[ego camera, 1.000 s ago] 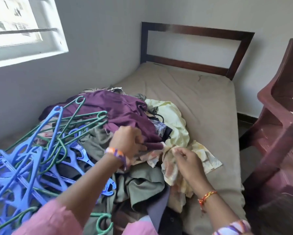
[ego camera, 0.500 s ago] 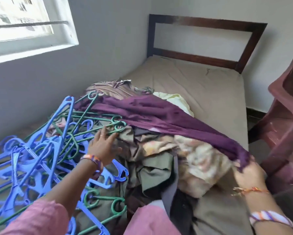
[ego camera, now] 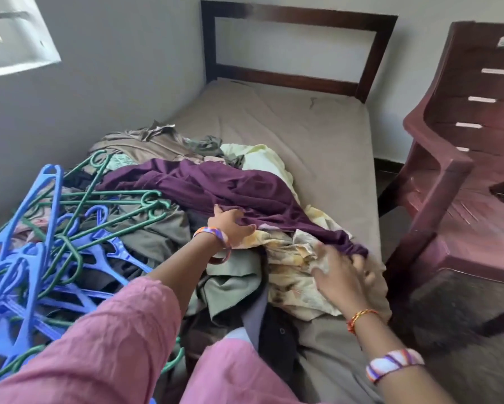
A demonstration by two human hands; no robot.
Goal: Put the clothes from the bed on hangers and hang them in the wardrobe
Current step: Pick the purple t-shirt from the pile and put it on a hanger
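A crumpled dark purple cloth garment [ego camera: 230,191] lies draped across the clothes pile at the frame's centre on the beige bed [ego camera: 317,135]. The left hand [ego camera: 230,225] now grips its near edge, having left the tangled blue and green plastic hangers [ego camera: 55,228]. The right hand [ego camera: 341,272], blurred at lower right, has moved inward onto the floral cloth [ego camera: 288,258]; its grip cannot be told.

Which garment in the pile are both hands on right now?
The purple garment: left hand touches its middle edge, right hand its near end. It lies atop the other clothes.
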